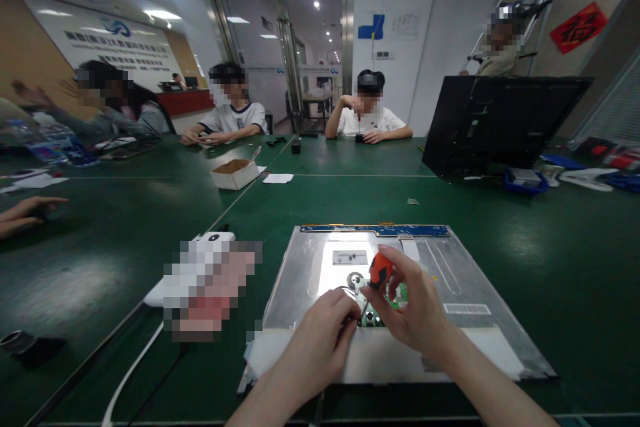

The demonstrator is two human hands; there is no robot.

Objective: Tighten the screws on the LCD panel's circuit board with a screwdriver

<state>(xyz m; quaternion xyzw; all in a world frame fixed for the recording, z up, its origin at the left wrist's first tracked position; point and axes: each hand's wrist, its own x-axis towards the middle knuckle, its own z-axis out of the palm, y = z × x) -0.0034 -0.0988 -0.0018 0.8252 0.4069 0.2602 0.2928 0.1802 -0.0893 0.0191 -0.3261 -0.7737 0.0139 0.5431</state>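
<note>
A flat metal display panel (310,247) lies on the table in front of me, with a blue circuit strip (415,231) along its far edge. Near its middle sits a small green circuit board (375,317), partly covered by my hands. My right hand (417,300) grips an orange and black screwdriver (381,268) by its handle, the shaft slanting down to the board. Close beside it, at the board's left edge, my left hand (325,323) has its fingers pressed together. Whatever they pinch is hidden; dark wires (345,289) show just behind the fingertips.
Left of the panel lie a white power bank (193,263) with a white cable (133,363) and a blurred-out item. An open cardboard box (235,175) stands farther back. A large black monitor (500,123) rises at the right. Several people sit around the green table (360,197).
</note>
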